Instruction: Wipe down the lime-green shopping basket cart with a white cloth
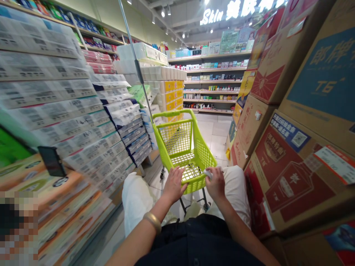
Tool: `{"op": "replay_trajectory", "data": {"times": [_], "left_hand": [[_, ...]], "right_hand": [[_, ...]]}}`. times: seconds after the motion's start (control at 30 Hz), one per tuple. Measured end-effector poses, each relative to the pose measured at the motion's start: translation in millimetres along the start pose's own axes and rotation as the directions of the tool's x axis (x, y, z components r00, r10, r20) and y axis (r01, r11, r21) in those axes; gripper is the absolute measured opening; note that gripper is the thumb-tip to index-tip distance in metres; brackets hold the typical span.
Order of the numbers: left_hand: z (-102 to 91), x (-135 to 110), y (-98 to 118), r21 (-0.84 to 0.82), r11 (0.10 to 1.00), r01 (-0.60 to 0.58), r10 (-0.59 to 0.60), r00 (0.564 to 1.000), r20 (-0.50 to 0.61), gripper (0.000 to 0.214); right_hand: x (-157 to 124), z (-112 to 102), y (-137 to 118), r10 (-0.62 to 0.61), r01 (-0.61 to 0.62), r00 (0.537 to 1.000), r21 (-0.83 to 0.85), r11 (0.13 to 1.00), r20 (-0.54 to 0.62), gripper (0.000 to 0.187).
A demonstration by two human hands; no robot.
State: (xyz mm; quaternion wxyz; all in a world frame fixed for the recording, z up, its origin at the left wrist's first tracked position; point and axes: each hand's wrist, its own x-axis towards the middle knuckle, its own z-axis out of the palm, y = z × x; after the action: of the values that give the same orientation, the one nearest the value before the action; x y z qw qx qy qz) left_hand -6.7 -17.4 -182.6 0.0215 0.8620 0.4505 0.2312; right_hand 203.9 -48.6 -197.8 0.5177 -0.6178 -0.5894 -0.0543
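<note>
A lime-green plastic shopping cart (198,186) with a lattice basket stands in front of me, its basket holding no goods. My left hand (174,186) grips the near rim at its left corner, fingers over the edge and thumb on the outer side. My right hand (215,181) is closed at the near right corner, with a small white crumpled piece (208,173), perhaps tissue or paper, between the fingers. Whether this hand also presses on the rim is hard to see. A thin metal pole (138,70) rises from the cart's far left corner.
Stacked packs of paper goods (74,99) line the left side, with orange packs (69,199) nearer. A dark flat panel (52,161) stands on those. Cardboard cartons (299,173) are piled close on the right. Tiled floor (205,127) leads to stocked shelves (210,69) at the back.
</note>
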Motion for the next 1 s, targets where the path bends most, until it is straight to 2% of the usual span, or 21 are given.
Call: {"op": "replay_trajectory", "data": {"times": [0.07,0.1,0.17,0.2,0.27,0.37,0.47,0.53,0.6,0.7,0.8,0.87,1.0], "left_hand": [[-0.5,0,-1,0.002,1.000,-0.003,0.003,1.000,0.007,0.059],[-1.1,-1,-2,0.002,1.000,-0.009,0.009,1.000,0.010,0.059],[-2.5,-2,-3,0.005,1.000,-0.017,0.017,1.000,0.019,0.060],[-3.2,-2,-4,0.007,1.000,-0.017,0.017,1.000,0.021,0.059],[-4.2,-3,-5,0.009,1.000,-0.013,0.013,1.000,0.018,0.058],[-4.7,-3,-3,0.008,1.000,-0.010,0.010,1.000,0.005,0.057],[-4.6,-2,1,0.006,1.000,-0.007,0.007,1.000,-0.001,0.056],[-4.5,-1,4,0.005,1.000,-0.004,0.004,1.000,-0.002,0.055],[-4.8,-1,5,0.004,1.000,0.000,0.000,1.000,-0.001,0.055],[-6.2,-1,4,-0.001,1.000,0.004,-0.004,1.000,0.012,0.054],[-7.9,-3,1,-0.005,1.000,-0.001,0.002,1.000,0.029,0.054],[-8.3,-4,0,0.002,1.000,-0.001,0.001,1.000,0.025,0.055],[-5.8,-4,1,0.016,1.000,-0.003,0.003,1.000,0.006,0.056]], "right_hand": [[-14,9,-30,-0.105,0.096,0.988,0.087,0.992,0.111,0.030],[-20,13,-42,-0.181,0.158,0.967,0.134,0.978,0.179,0.032],[-25,16,-54,-0.293,0.238,0.918,0.218,0.946,0.269,0.035],[-24,16,-53,-0.312,0.248,0.907,0.241,0.938,0.281,0.035],[-16,13,-38,-0.264,0.213,0.936,0.222,0.952,0.234,0.036],[3,1,0,-0.101,0.097,0.994,0.064,0.993,0.052,0.035],[13,-5,26,-0.032,0.026,0.999,-0.132,0.991,-0.040,0.026],[9,-2,24,-0.074,0.068,0.997,-0.185,0.980,-0.022,0.022],[-4,9,8,-0.174,0.176,0.984,-0.133,0.975,0.026,0.026],[-26,27,-28,-0.333,0.332,0.931,0.027,0.943,0.149,0.037],[-33,32,-43,-0.400,0.384,0.879,0.112,0.916,0.259,0.042],[-27,25,-33,-0.395,0.381,0.882,0.104,0.919,0.256,0.041],[-5,9,11,-0.263,0.269,0.959,-0.046,0.962,0.104,0.033]]}}
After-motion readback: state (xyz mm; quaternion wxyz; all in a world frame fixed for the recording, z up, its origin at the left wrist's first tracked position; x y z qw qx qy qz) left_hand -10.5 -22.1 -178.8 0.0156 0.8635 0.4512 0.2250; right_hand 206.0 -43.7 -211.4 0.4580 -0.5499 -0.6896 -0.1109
